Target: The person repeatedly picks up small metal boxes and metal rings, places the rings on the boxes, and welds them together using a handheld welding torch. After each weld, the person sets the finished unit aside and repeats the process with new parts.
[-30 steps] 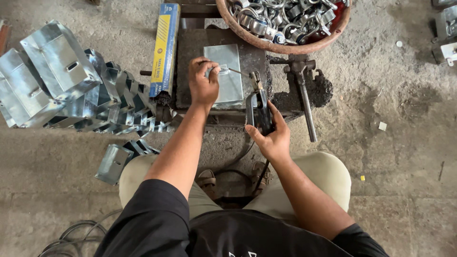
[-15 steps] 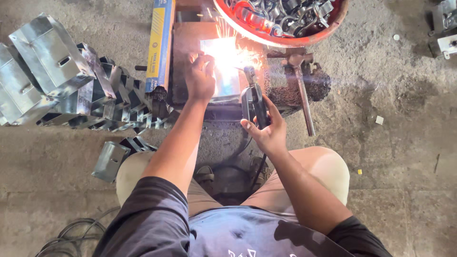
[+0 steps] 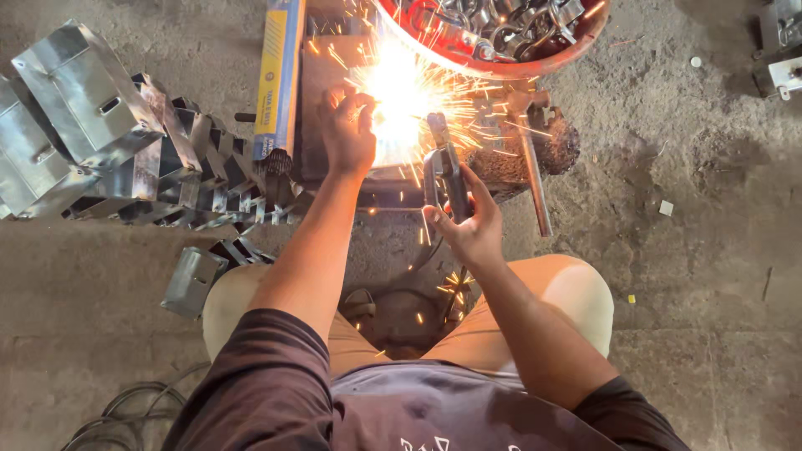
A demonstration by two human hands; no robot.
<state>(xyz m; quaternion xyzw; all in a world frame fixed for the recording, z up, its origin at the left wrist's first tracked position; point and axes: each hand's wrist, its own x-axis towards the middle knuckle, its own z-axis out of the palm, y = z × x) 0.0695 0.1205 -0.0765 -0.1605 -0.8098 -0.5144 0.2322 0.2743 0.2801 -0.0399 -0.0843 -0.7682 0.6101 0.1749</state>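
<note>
My right hand point(image 3: 472, 225) grips a dark welding electrode holder point(image 3: 447, 175), its tip pointing up into a bright arc flash point(image 3: 401, 100) with sparks flying outward. My left hand point(image 3: 347, 129) rests on a metal piece on a small dark work block point(image 3: 322, 83), right beside the flash; what its fingers pinch is washed out by the glare. I sit low with my knees either side of the block.
A stack of folded shiny sheet-metal boxes point(image 3: 92, 134) lies to the left, one loose box point(image 3: 190, 280) near my left knee. A long blue and yellow carton point(image 3: 278, 75) stands beside the block. A red basin point(image 3: 535, 38) of metal rings sits at the top. Cables point(image 3: 125, 409) coil lower left.
A second ago there was no arc; it lit half a second ago and has grown brighter with more sparks. Both hands have stayed where they were.
</note>
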